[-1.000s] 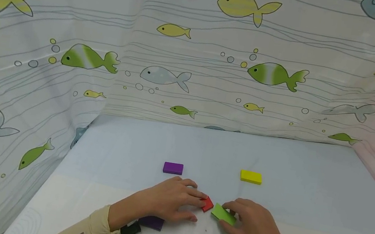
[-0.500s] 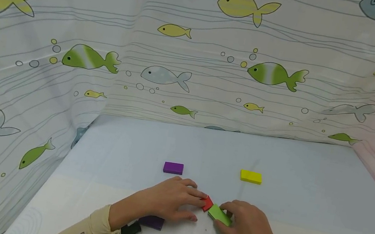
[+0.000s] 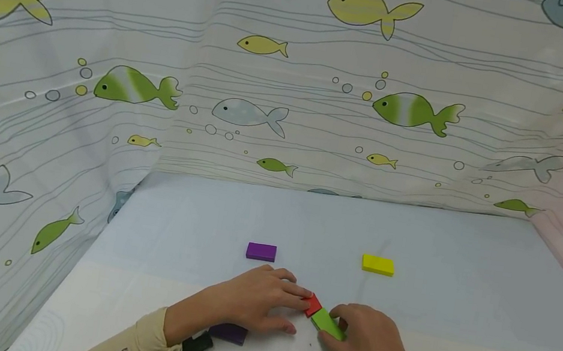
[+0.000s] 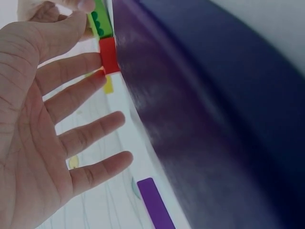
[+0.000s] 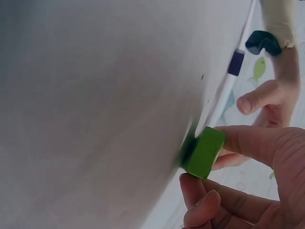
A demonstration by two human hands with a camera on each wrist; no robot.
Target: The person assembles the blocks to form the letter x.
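My left hand [image 3: 253, 300] lies low over the table with its fingers spread. Its index and middle fingertips touch the small red block [image 3: 313, 305], as the left wrist view also shows on the red block's side [image 4: 110, 56]. My right hand [image 3: 371, 339] pinches a light green block [image 3: 328, 324] between thumb and fingers. One end of the green block meets the red block's corner-side edge, and the two form a slanting line. In the right wrist view the near end of the green block [image 5: 206, 152] shows; the red one is hidden there.
Farther back on the white table [image 3: 442, 266] lie a purple block [image 3: 261, 252] and a yellow block [image 3: 378, 265]. A dark purple block [image 3: 228, 332] sits beneath the left wrist, partly covered. Fish-printed cloth [image 3: 326, 97] rises behind and at both sides.
My right hand has slid the green block a little to the left, closing the small gap to the red block. The left hand and the other blocks have stayed put.
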